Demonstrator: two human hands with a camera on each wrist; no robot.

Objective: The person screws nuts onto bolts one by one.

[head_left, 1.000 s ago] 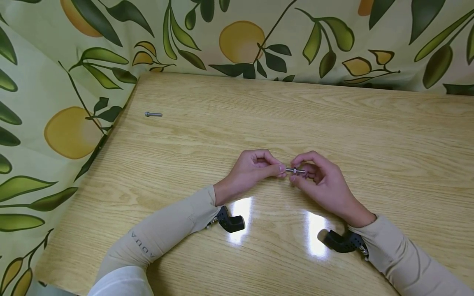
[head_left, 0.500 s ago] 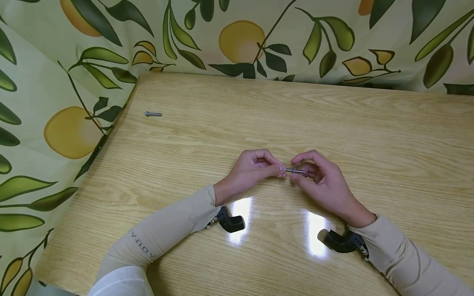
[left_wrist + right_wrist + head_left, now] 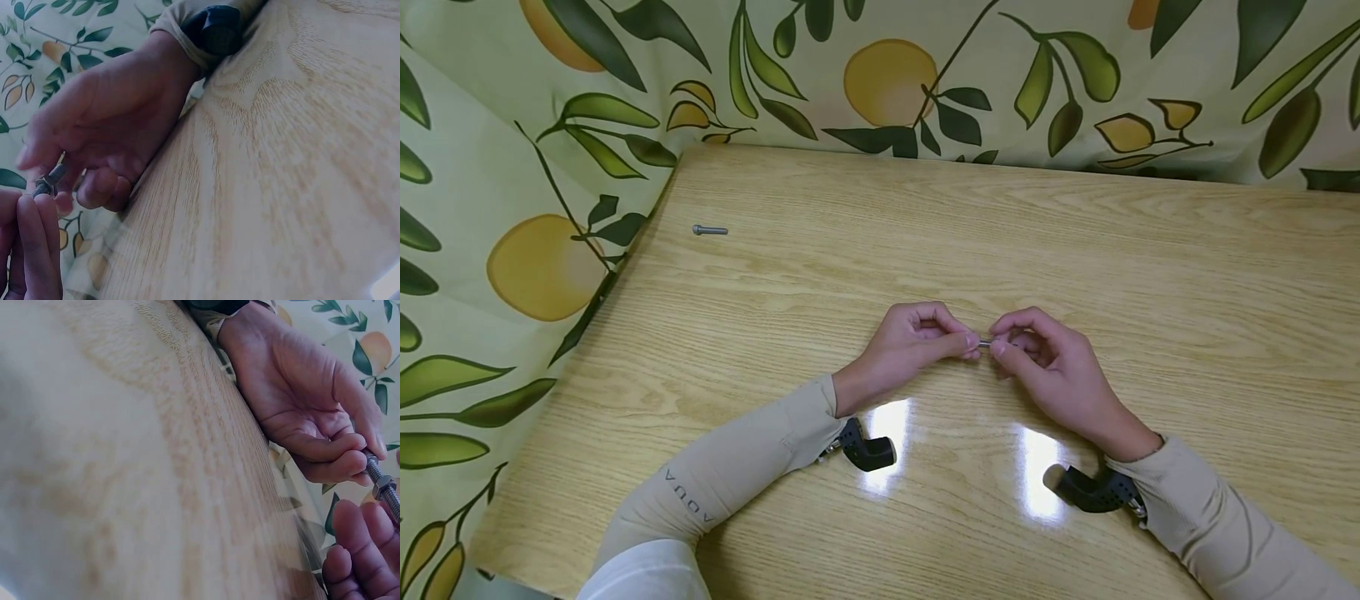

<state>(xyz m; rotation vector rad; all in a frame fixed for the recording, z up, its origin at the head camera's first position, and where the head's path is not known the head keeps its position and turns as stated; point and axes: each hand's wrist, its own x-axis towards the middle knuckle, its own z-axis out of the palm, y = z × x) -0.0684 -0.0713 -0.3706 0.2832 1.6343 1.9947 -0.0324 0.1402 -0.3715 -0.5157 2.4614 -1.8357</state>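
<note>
Between thumb and fingers, my left hand (image 3: 921,340) pinches one end of a threaded metal bolt (image 3: 984,343) above the table. A hex nut (image 3: 383,485) sits partway along the thread in the right wrist view. My right hand (image 3: 1048,354) has its thumb and fingers curled around the nut and the bolt's free end. From the head, the right thumb covers the nut. Part of the bolt and the nut (image 3: 47,181) shows between both hands in the left wrist view. A second bolt (image 3: 710,230) lies on its side at the table's back left.
The wood-grain table (image 3: 820,242) spreads around both hands. Patterned cloth (image 3: 1037,75) with fruit and leaves hangs along its back and left edges. Black wrist-worn devices (image 3: 868,450) hang below both sleeves, close over the table.
The right thumb and fingers have closed in over the nut, which showed between the hands before. My left hand keeps its pinch in the same place.
</note>
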